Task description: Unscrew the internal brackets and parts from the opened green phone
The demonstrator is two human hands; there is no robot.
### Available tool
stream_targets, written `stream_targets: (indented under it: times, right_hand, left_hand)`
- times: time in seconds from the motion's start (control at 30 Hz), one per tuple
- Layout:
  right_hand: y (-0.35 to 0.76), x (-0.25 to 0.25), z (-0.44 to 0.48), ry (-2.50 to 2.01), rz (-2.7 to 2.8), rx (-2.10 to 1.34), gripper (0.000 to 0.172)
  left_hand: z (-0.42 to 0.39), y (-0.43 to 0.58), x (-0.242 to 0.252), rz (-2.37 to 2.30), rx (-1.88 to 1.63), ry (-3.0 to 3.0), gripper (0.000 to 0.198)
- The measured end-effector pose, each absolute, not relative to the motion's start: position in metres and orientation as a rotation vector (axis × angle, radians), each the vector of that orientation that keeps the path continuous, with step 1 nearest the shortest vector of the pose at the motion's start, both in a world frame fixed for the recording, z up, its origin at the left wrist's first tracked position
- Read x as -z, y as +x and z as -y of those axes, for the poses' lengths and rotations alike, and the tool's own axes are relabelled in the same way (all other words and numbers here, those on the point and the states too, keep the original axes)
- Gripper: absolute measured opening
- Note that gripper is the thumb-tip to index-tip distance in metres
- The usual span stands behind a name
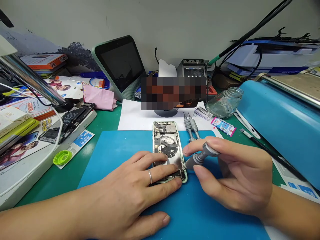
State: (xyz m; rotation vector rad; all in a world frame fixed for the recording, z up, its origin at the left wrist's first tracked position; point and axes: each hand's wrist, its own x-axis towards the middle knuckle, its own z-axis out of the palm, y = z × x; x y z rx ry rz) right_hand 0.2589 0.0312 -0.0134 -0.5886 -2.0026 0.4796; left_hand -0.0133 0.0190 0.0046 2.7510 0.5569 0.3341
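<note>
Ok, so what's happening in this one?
A person is working on an opened, pale-green-framed smartphone, which lies on a flat blue mat with its inner parts exposed. The left hand rests its fingers across the phone's lower half. The right hand holds a grey ridged screwdriver slanted towards the phone's lower right edge; whether its tip touches is hard to tell. Two more grey slim screwdrivers lie just beyond the right hand.
</note>
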Motion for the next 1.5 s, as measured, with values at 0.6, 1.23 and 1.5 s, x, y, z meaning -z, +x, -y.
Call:
stream_targets:
  times: [0.6, 1.23, 1.5]
  right_hand:
    - [0.257, 0.009, -0.033, -0.618, 2.019, -0.505, 0.077]
    - [0.248, 0.004, -0.035, -0.634, 1.907, -0.537, 0.077]
    - [0.25, 0.004, -0.035, -0.64, 1.912, -0.549, 0.077]
  left_hand:
    - [-0.019, -0.013, -0.006, -0.561, -0.346, 2.731, 0.055]
    - [-0.018, -0.013, -0.005, -0.565, -0.302, 2.737, 0.054]
    - [-0.019, -0.012, -0.006, -0.563, -0.334, 2.725, 0.057]
